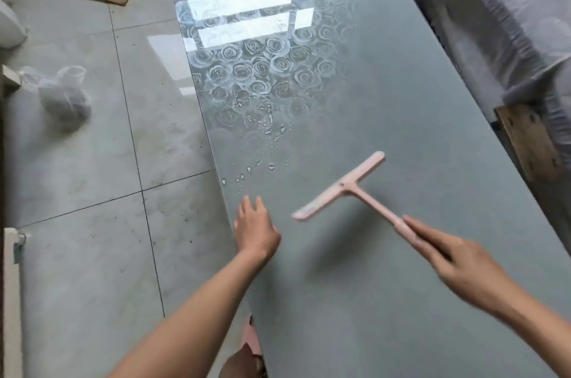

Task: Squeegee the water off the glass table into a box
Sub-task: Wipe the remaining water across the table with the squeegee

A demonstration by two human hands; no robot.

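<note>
My right hand [457,263] grips the squeegee [343,189] over the glass table [401,99]. My left hand [255,227], fingers spread, is at the table's left edge near the water [265,121].

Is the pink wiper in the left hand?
No, the right hand grips the pink squeegee by its handle; the left hand is open and empty.
</note>
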